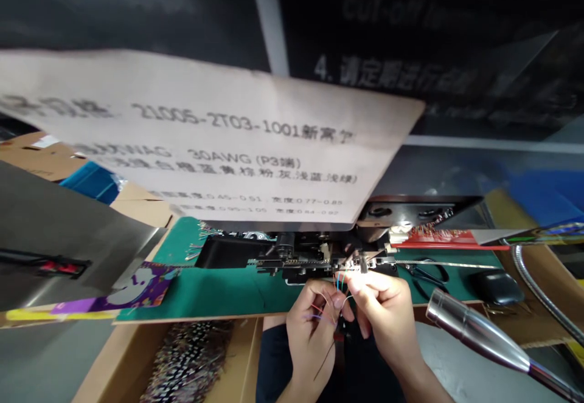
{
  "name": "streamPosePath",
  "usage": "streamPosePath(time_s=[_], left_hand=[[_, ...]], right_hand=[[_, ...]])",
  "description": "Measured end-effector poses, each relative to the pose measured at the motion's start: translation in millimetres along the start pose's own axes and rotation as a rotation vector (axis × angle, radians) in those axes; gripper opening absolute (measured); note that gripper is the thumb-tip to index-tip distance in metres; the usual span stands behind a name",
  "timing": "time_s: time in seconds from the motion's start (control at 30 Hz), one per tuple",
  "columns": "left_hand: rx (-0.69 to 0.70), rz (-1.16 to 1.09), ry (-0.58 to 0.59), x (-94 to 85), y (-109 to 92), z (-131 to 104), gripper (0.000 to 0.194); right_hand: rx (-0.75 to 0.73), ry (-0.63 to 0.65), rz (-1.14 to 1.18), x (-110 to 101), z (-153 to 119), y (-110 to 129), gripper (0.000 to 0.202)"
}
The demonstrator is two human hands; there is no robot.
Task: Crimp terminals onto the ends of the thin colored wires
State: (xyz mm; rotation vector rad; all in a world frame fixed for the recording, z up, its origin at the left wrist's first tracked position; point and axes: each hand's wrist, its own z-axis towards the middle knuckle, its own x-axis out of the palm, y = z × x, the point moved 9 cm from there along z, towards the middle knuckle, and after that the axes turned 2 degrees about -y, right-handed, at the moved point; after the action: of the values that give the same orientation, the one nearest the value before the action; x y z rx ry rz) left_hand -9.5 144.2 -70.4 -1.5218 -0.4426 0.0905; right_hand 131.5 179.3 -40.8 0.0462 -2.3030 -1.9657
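Observation:
Thin coloured wires (338,281) fan out between my two hands, just in front of a crimping machine (314,257). My left hand (314,336) is closed, thumb and fingers pinching the wires, with a dark strand hanging below it. My right hand (385,315) pinches at the wires near the machine's lit working point; its fingertips partly hide what they hold. A metal terminal strip (447,264) runs out of the machine to the right. The exact wire ends in the machine cannot be made out.
A white paper label (255,141) covers much of the machine's front. A silver lamp (479,330) stands near my right forearm. Pliers (426,272) and a black mouse-shaped object (496,286) lie on the green mat (219,293). Below left, a cardboard box (249,354) holds many wires.

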Motion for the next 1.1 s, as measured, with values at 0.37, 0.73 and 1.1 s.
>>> streamPosePath(time_s=[0.37,0.73,1.1], left_hand=[[0.070,-0.064,-0.016,3.3,-7.6,-1.0,0.043],[0.058,-0.065,-0.018,3.3,-6.2,0.7,0.038],[0.015,0.007,0.022,2.3,-1.5,-0.3,0.039]], right_hand=[[0.059,0.043,0.115,3.2,1.1,-14.3,0.051],[0.148,-0.029,0.195,2.5,2.6,-22.5,0.051],[0.052,0.010,0.049,3.2,0.1,-3.2,0.046]])
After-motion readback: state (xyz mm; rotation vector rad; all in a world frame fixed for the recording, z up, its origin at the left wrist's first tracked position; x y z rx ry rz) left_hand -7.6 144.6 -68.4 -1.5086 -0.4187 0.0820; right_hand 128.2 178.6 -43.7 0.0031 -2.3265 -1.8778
